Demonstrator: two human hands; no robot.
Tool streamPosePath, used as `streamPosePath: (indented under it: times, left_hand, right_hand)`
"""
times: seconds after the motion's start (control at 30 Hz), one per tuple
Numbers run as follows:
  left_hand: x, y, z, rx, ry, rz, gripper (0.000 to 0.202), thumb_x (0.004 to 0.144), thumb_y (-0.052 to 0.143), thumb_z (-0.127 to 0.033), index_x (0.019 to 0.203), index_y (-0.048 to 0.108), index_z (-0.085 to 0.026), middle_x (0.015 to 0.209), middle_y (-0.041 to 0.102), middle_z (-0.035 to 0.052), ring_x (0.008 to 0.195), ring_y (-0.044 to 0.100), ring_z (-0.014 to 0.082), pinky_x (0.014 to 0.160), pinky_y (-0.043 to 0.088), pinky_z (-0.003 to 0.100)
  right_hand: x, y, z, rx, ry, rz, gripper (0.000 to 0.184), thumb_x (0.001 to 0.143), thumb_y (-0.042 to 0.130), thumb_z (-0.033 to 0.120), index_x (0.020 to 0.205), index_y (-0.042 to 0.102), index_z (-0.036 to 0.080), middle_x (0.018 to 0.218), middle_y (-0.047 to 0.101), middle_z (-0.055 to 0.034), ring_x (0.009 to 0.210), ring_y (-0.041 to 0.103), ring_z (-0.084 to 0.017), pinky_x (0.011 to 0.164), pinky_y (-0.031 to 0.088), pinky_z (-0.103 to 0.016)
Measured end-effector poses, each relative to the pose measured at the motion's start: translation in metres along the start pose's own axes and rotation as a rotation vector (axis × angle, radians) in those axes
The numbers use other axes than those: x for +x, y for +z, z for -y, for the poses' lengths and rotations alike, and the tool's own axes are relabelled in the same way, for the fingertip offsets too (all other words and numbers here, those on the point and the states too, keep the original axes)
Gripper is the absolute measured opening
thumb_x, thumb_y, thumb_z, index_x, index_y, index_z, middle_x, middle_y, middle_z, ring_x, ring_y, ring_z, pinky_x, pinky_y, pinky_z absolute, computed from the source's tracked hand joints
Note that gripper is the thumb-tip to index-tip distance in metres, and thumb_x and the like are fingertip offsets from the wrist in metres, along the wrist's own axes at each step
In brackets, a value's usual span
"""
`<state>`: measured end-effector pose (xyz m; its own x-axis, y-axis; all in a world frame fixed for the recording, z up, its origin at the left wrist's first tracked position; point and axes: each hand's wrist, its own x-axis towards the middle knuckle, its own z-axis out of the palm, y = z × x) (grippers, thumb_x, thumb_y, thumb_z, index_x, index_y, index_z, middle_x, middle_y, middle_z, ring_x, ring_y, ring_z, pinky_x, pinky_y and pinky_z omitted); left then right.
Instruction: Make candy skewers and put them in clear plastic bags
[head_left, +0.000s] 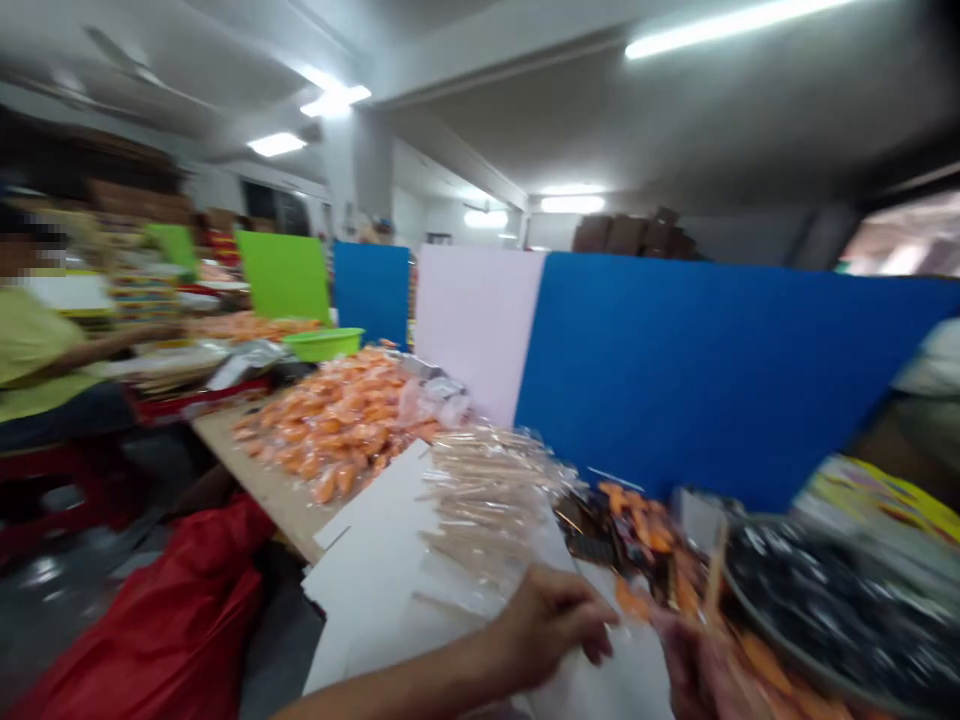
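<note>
My left hand [547, 625] hangs over a stack of white paper sheets [367, 570], its fingers curled and holding nothing I can see. Beside it, my right hand [694, 670] is blurred at the bottom edge, close to a thin wooden stick [714, 575] and loose orange pieces [645, 535]. Whether it grips the stick is hard to tell. A pile of clear packets with pale sticks [480, 500] lies just beyond the paper. Further off, a heap of orange wrapped sweets [337, 420] covers the wooden tabletop [262, 470].
A round metal tray of dark pieces [840, 600] sits to the right. A person in a yellow-green shirt [37, 340] reaches across the table at left, near a green bowl [324, 344]. Blue partition boards [675, 370] stand behind the table. A red bag [165, 620] lies below its edge.
</note>
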<state>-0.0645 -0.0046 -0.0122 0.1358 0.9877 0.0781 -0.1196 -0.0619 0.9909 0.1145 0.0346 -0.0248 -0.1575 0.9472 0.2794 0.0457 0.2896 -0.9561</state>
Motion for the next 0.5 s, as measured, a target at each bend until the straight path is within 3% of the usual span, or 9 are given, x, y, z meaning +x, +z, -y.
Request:
streamPosePath:
  times: [0.1,0.2,0.33,0.5]
  left_hand:
    - [0.004,-0.016,-0.013,0.155,0.061,-0.026,0.039,0.078,0.062,-0.048,0.072,0.071,-0.011,0.06,0.064,0.0046,0.055,0.057,0.0116,0.055,0.045,0.021]
    - [0.01,-0.03,-0.016,0.319,0.132,0.006,0.034,0.085,0.056,-0.04,0.072,0.07,-0.012,0.063,0.066,0.0051,0.059,0.059,0.0127,0.057,0.045,0.021]
    - [0.007,-0.036,-0.015,0.462,0.233,0.063,0.032,0.089,0.052,-0.034,0.072,0.069,-0.013,0.064,0.065,0.004,0.061,0.06,0.0128,0.06,0.045,0.021]
    - [0.004,-0.036,-0.016,0.599,0.315,0.113,0.03,0.091,0.05,-0.031,0.074,0.068,-0.014,0.067,0.066,0.0037,0.063,0.06,0.0127,0.061,0.043,0.021]
  right_hand:
    - [-0.024,-0.022,0.006,-0.11,-0.017,-0.086,0.062,0.085,0.029,0.069,0.093,0.071,0.024,0.055,0.052,-0.0015,0.039,0.044,-0.014,0.033,0.034,-0.026]
    - [-0.033,-0.034,0.029,-0.445,-0.217,-0.015,0.038,0.091,0.042,0.049,0.095,0.072,0.025,0.073,0.06,-0.0039,0.067,0.058,-0.018,0.057,0.044,-0.027]
    - [-0.032,-0.041,0.053,-0.889,-0.497,-0.069,0.02,0.091,0.052,0.033,0.097,0.069,0.026,0.076,0.062,-0.0019,0.073,0.056,-0.017,0.069,0.035,-0.031]
    - [-0.028,-0.047,0.062,-1.227,-0.611,-0.147,0.021,0.092,0.05,0.033,0.086,0.069,0.025,0.071,0.061,-0.0009,0.068,0.053,-0.017,0.074,0.028,-0.035]
